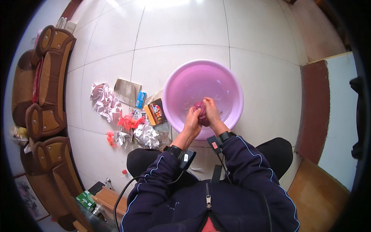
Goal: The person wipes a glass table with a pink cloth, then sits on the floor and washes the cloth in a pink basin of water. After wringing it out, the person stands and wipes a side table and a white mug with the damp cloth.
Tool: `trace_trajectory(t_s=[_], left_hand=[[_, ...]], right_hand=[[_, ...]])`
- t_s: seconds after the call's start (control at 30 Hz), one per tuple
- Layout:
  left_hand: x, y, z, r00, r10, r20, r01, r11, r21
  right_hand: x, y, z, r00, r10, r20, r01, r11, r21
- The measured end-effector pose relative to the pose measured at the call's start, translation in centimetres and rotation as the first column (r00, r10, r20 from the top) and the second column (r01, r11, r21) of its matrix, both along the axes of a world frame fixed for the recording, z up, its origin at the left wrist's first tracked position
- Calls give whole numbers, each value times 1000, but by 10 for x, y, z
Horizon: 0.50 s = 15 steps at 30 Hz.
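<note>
Nearest the camera: your dark navy zip-front jacket (247, 201), soft matte fabric, thin pale-blue piping curving along the sleeves. Your left hand (192, 121) and right hand (211, 111) are drawn together, fingers curled and clamped on one crumpled purple-red bundle (204, 120); its surface is wrinkled and pliable, weave too small to tell. Black wrist straps (174, 151) with small boxy modules circle both your wrists.

Position of bundle: over the near half of a round pink-lilac plastic basin (241, 99), smooth, with a rolled rim; height above its bottom cannot be judged. Whitish flecks show inside.

Left of basin, on glossy off-white floor tiles (185, 27): a black-and-yellow printed carton (154, 112) just beside the rim; a small blue rectangular box (140, 99); a flat grey-brown board (125, 91); creased pinkish-white paper (106, 103); filmy red sheeting (131, 121); a crinkled white wad (147, 135).

Farther left, well apart from you: brown-and-tan padded sofas (52, 85) with rounded, buttoned arm fronts.
</note>
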<state>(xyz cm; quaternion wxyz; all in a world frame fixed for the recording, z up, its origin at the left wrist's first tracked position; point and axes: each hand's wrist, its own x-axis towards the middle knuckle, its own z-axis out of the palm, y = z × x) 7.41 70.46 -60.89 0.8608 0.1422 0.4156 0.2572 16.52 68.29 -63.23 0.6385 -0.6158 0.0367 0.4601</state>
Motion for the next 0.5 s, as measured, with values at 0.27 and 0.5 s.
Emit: trace_trajectory(t_s=[0.27, 0.5], left_hand=[[-16, 30, -6, 972, 23, -232, 31, 974, 226], [3, 4, 9, 974, 13, -228, 19, 990, 137]], right_hand=[[-64, -23, 25, 706, 148, 692, -199, 980, -7], [-19, -12, 3, 965, 161, 205, -167, 986, 16]])
